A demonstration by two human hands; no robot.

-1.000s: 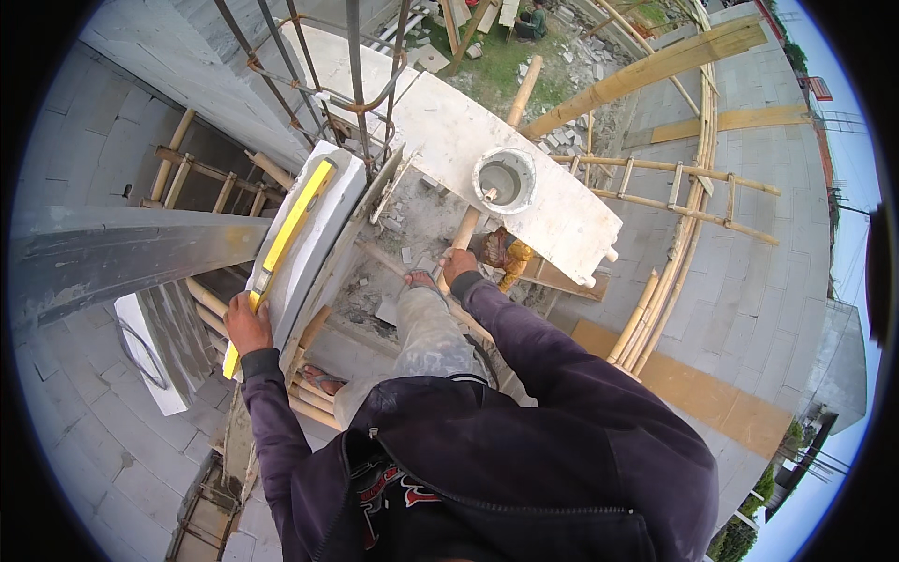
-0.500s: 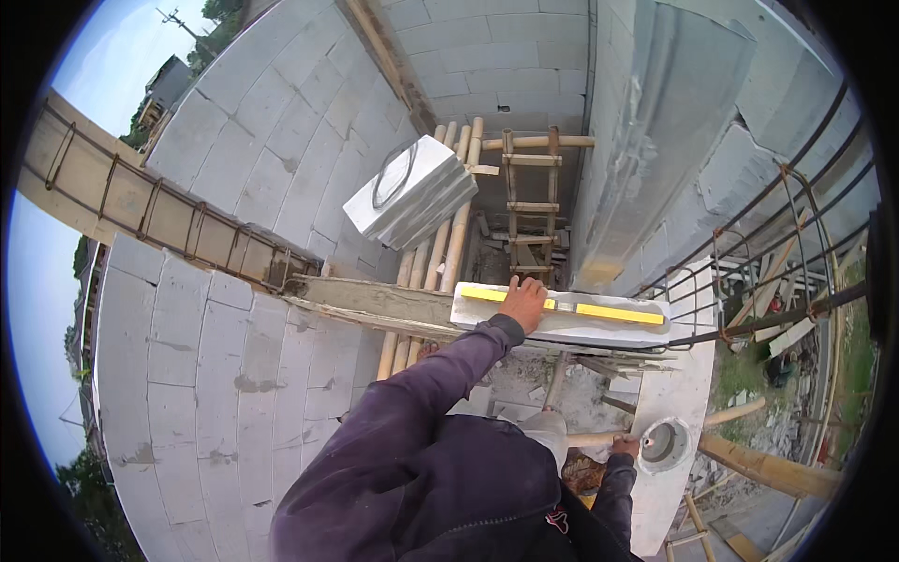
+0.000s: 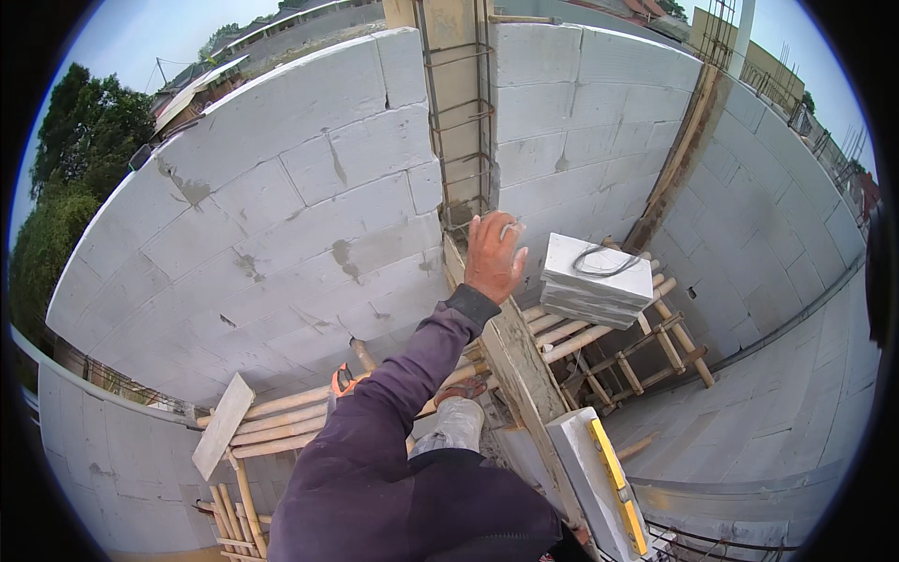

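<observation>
My left hand [image 3: 496, 258] is stretched forward over the far end of a mortar-coated beam [image 3: 524, 361], close to the rebar column. Its fingers are apart, slightly bent, and nothing shows in them; whether the fingertips touch anything, I cannot tell. Nearer to me, a white block [image 3: 573, 440] sits on the beam with a yellow spirit level [image 3: 618, 487] lying along its top. A small skin-coloured patch beside that block at the lower edge may be my right hand [image 3: 582, 537]; its fingers are hidden.
Stacked white blocks [image 3: 599, 281] with a dark wire loop rest on bamboo poles [image 3: 585, 342] right of the beam. Block walls [image 3: 309, 187] rise ahead and left. A rebar cage [image 3: 459, 112] stands between them. An orange-handled saw [image 3: 345, 379] is near my foot [image 3: 459, 393].
My view has swung left. My left hand has let go of the spirit level and reached toward the beam's far end. My right hand, earlier by a round bucket, is mostly out of view.
</observation>
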